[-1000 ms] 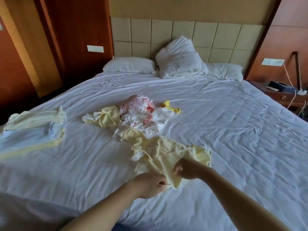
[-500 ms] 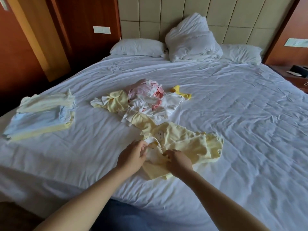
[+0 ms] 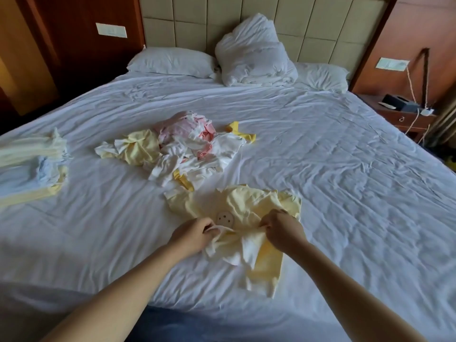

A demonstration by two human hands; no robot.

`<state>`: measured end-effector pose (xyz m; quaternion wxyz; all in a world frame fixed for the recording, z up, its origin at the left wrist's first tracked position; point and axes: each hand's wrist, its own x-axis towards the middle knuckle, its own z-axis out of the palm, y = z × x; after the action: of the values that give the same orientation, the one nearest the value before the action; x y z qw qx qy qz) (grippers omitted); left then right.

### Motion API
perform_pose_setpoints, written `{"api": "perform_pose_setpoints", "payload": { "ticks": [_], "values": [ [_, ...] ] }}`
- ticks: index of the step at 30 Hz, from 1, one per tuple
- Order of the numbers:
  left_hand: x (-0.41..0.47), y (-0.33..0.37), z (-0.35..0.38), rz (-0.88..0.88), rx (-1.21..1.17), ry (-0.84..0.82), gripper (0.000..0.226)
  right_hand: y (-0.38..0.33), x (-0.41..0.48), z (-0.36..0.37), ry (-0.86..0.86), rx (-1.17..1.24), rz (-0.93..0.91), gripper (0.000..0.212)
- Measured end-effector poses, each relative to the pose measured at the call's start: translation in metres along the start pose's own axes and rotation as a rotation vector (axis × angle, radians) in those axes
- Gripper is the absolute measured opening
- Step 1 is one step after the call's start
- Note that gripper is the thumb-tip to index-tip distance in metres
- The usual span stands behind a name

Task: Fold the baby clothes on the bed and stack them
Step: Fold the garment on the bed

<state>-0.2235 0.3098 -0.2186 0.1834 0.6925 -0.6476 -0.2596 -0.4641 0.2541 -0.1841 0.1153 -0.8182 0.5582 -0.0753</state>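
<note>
Yellow garment (image 3: 246, 206), pinched by left hand (image 3: 195, 234) and right hand (image 3: 283, 229), now lies clear of pile (image 3: 187, 149).

Bare wrinkled white bedsheet (image 3: 345, 169) leaves free passage right of the crumpled pale yellow baby garment (image 3: 246, 203) and between it and the folded pale yellow and blue clothes stack (image 3: 32, 169) at left. Just beyond the garment, a loose pink, white and yellow clothes heap (image 3: 187, 146) blocks the way.
</note>
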Motion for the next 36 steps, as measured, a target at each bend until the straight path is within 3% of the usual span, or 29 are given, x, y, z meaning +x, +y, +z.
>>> {"api": "perform_pose_setpoints", "payload": {
  "ticks": [3,6,7,12,18,20,23,28,32,36],
  "values": [
    [-0.008,-0.002,0.004,0.04,0.004,-0.066,0.036,-0.006,-0.02,0.007,0.174,0.024,-0.106,0.04],
    [-0.02,-0.009,0.009,0.046,-0.077,-0.054,0.043,-0.013,-0.049,0.031,0.312,0.071,-0.279,0.015],
    [-0.024,-0.011,0.011,0.038,-0.092,-0.028,0.044,-0.015,-0.057,0.039,0.305,0.095,-0.262,0.008],
    [-0.038,-0.023,0.017,-0.013,-0.233,0.025,0.05,-0.015,-0.067,0.065,0.221,0.148,-0.052,0.038],
    [-0.051,-0.02,0.022,-0.094,-0.328,0.04,0.044,-0.019,-0.07,0.064,0.211,0.179,0.052,0.018],
    [-0.057,-0.012,0.019,-0.172,-0.491,0.037,0.033,-0.019,-0.07,0.058,0.195,0.256,0.112,0.011],
    [-0.056,-0.004,0.008,-0.292,-0.853,0.082,0.022,-0.018,-0.066,0.042,0.179,0.57,0.189,0.009],
    [-0.039,0.02,-0.031,-0.385,-1.372,0.089,0.026,-0.024,-0.056,0.0,0.113,1.446,0.421,0.005],
    [-0.03,0.037,-0.054,-0.423,-1.574,0.057,0.03,-0.028,-0.045,-0.019,-0.006,1.842,0.482,0.007],
    [-0.027,0.049,-0.065,-0.447,-1.7,0.113,0.026,-0.033,-0.039,-0.028,-0.131,2.052,0.436,0.021]
  ]
}}
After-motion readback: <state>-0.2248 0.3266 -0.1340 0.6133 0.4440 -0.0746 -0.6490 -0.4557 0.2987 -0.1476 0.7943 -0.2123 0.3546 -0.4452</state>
